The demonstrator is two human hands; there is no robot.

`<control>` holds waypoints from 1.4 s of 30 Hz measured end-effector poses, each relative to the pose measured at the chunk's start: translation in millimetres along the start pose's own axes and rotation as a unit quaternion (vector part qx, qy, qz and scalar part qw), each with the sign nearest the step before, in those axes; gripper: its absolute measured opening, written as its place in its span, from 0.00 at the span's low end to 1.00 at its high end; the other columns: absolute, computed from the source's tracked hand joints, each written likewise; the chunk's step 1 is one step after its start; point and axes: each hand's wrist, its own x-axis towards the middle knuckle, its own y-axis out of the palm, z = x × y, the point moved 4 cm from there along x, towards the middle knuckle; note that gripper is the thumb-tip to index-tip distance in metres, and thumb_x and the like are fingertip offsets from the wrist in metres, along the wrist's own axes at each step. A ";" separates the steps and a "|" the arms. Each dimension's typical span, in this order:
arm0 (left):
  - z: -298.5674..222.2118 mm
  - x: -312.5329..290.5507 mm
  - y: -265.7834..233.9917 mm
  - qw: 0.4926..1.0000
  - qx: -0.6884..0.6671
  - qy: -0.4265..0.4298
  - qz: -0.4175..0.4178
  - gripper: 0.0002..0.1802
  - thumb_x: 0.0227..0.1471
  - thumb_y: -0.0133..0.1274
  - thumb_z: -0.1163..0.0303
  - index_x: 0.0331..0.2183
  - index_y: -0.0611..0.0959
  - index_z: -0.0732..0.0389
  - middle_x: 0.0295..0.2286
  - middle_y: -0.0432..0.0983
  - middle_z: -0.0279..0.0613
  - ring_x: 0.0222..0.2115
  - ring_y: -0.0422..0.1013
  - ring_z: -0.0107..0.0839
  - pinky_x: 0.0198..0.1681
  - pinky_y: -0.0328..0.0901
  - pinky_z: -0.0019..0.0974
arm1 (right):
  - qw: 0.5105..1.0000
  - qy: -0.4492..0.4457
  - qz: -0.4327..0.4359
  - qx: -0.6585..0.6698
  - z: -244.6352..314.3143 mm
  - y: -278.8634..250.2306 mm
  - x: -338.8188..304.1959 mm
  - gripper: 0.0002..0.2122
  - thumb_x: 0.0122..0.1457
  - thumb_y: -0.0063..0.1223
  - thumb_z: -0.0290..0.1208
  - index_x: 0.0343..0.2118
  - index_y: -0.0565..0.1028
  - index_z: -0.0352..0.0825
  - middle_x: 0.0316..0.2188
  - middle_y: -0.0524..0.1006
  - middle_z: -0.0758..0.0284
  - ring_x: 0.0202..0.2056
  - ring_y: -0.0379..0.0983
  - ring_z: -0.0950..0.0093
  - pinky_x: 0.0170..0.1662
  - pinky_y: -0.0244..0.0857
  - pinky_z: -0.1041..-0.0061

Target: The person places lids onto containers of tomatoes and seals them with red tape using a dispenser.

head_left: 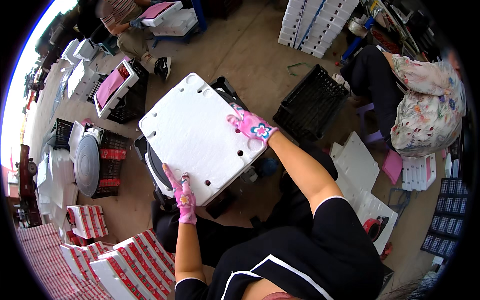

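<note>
A white foam box [195,132] with small round holes near its edges lies in front of me, turned at a slant. Under it, part of a dark round disc [157,167] shows at the left. My left hand [183,199], in a pink flowered glove, touches the box's near left edge with its fingers apart, one fingertip bare. On the box's right edge rests my right hand [251,125], gloved alike, fingers spread over the top surface. The undersides of both hands are hidden.
A black crate [312,102] stands right of the box. White foam pieces and a red tape dispenser [372,229] lie at my right. Red-taped foam boxes [132,265] are stacked at lower left. A seated person [425,105] is at the right, another [125,25] at upper left.
</note>
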 end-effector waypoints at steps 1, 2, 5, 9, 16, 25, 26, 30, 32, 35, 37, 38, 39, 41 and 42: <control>-1.7 -0.5 1.9 0.996 -0.071 -0.045 -0.002 0.43 0.57 0.41 0.79 0.68 0.41 0.53 0.67 0.36 0.40 0.64 0.47 0.35 0.64 0.46 0.35 | 0.999 -0.030 -0.008 0.017 -27.3 8.5 3.7 0.30 0.64 0.42 0.54 0.63 0.61 0.40 0.57 0.69 0.54 0.54 0.69 0.60 0.58 0.59 0.67; -3.7 -3.6 4.2 0.993 -0.109 -0.039 0.002 0.44 0.55 0.41 0.78 0.68 0.41 0.52 0.67 0.35 0.39 0.64 0.46 0.36 0.65 0.45 0.37 | 0.998 -0.057 -0.014 0.035 -50.0 16.5 3.8 0.27 0.64 0.42 0.54 0.60 0.67 0.41 0.58 0.68 0.55 0.57 0.66 0.60 0.60 0.57 0.67; -4.0 -13.3 -0.2 0.977 -0.203 -0.062 0.028 0.48 0.49 0.42 0.74 0.68 0.40 0.50 0.68 0.33 0.33 0.65 0.46 0.37 0.66 0.44 0.43 | 0.991 -0.070 0.001 0.113 -34.6 11.5 -23.4 0.22 0.63 0.44 0.52 0.49 0.77 0.41 0.61 0.66 0.58 0.59 0.65 0.59 0.60 0.57 0.68; -9.5 -17.9 12.6 0.978 -0.206 -0.025 -0.007 0.48 0.49 0.42 0.78 0.68 0.41 0.51 0.68 0.32 0.36 0.67 0.41 0.39 0.67 0.42 0.44 | 0.982 -0.063 -0.030 0.177 -41.2 1.3 -9.0 0.17 0.62 0.48 0.43 0.45 0.79 0.36 0.58 0.70 0.61 0.56 0.68 0.65 0.59 0.59 0.72; -37.6 -1.2 21.9 0.927 0.326 0.183 0.008 0.36 0.51 0.50 0.72 0.61 0.62 0.65 0.64 0.48 0.56 0.65 0.43 0.57 0.67 0.38 0.54 | 0.963 -0.065 -0.030 0.260 -43.5 1.4 7.4 0.21 0.60 0.51 0.34 0.53 0.72 0.27 0.38 0.83 0.68 0.47 0.74 0.79 0.54 0.61 0.80; -78.2 78.7 81.8 0.816 0.495 0.268 0.130 0.35 0.53 0.54 0.56 0.60 0.67 0.55 0.61 0.57 0.51 0.62 0.49 0.62 0.65 0.38 0.61 | 0.956 -0.107 -0.177 0.207 -7.2 -61.0 83.8 0.14 0.54 0.56 0.37 0.40 0.82 0.36 0.38 0.82 0.60 0.44 0.78 0.68 0.51 0.68 0.73; -76.5 85.1 88.8 0.803 0.518 0.270 0.118 0.35 0.54 0.52 0.52 0.61 0.67 0.53 0.61 0.57 0.51 0.62 0.49 0.63 0.65 0.37 0.62 | 0.955 -0.086 -0.205 0.196 -5.4 -59.0 85.8 0.16 0.54 0.56 0.38 0.43 0.80 0.35 0.42 0.80 0.60 0.46 0.77 0.68 0.52 0.67 0.72; -70.6 90.1 92.3 0.797 0.550 0.232 0.095 0.34 0.57 0.48 0.52 0.62 0.64 0.52 0.63 0.53 0.49 0.63 0.46 0.61 0.65 0.34 0.62 | 0.935 -0.043 -0.337 0.104 -10.3 -17.2 35.0 0.37 0.53 0.59 0.48 0.63 0.60 0.38 0.59 0.67 0.59 0.59 0.64 0.63 0.61 0.58 0.71; -69.0 87.0 94.8 0.792 0.558 0.227 0.094 0.34 0.58 0.47 0.52 0.63 0.64 0.52 0.64 0.52 0.49 0.64 0.46 0.61 0.65 0.34 0.63 | 0.933 -0.029 -0.305 0.191 -38.4 17.2 21.8 0.38 0.53 0.60 0.47 0.64 0.57 0.37 0.57 0.69 0.59 0.56 0.67 0.67 0.59 0.60 0.71; -67.0 85.1 100.3 0.784 0.576 0.218 0.079 0.33 0.59 0.45 0.53 0.63 0.63 0.52 0.64 0.52 0.49 0.63 0.45 0.63 0.65 0.34 0.64 | 0.930 -0.029 -0.231 0.285 -38.3 25.5 14.8 0.37 0.54 0.61 0.44 0.63 0.59 0.35 0.53 0.72 0.60 0.52 0.70 0.71 0.56 0.62 0.71; -71.0 83.9 107.0 0.784 0.572 0.218 0.096 0.34 0.59 0.45 0.52 0.63 0.62 0.53 0.64 0.51 0.49 0.63 0.44 0.64 0.65 0.33 0.65 | 0.942 -0.014 -0.171 0.289 -29.9 3.3 19.7 0.34 0.55 0.61 0.43 0.61 0.62 0.33 0.50 0.74 0.60 0.50 0.71 0.72 0.55 0.63 0.71; -72.9 82.9 113.2 0.786 0.555 0.253 0.101 0.35 0.57 0.47 0.50 0.62 0.64 0.51 0.63 0.54 0.48 0.63 0.46 0.64 0.64 0.33 0.67 | 0.946 -0.011 -0.143 0.292 -28.3 -7.1 25.7 0.33 0.55 0.60 0.42 0.60 0.63 0.33 0.49 0.75 0.60 0.48 0.72 0.72 0.54 0.63 0.71; -75.2 84.7 113.3 0.788 0.539 0.265 0.133 0.35 0.57 0.47 0.49 0.62 0.64 0.50 0.63 0.54 0.46 0.63 0.45 0.63 0.65 0.33 0.65 | 0.940 -0.037 -0.158 0.300 -35.2 -7.7 33.1 0.34 0.54 0.60 0.44 0.59 0.63 0.30 0.47 0.77 0.54 0.49 0.74 0.61 0.54 0.64 0.68; -74.1 101.3 99.6 0.795 0.525 0.265 0.147 0.34 0.57 0.47 0.46 0.62 0.65 0.46 0.64 0.54 0.42 0.64 0.45 0.60 0.66 0.32 0.63 | 0.936 -0.065 -0.144 0.314 -32.7 -13.1 36.5 0.35 0.54 0.60 0.44 0.61 0.62 0.31 0.47 0.76 0.54 0.49 0.73 0.60 0.54 0.64 0.68; -65.9 118.5 83.3 0.799 0.528 0.255 0.132 0.34 0.57 0.46 0.44 0.62 0.65 0.44 0.64 0.54 0.40 0.64 0.44 0.59 0.66 0.32 0.62 | 0.934 -0.078 -0.137 0.322 -31.2 -14.8 37.5 0.35 0.54 0.60 0.44 0.62 0.61 0.32 0.48 0.76 0.53 0.50 0.73 0.60 0.54 0.64 0.68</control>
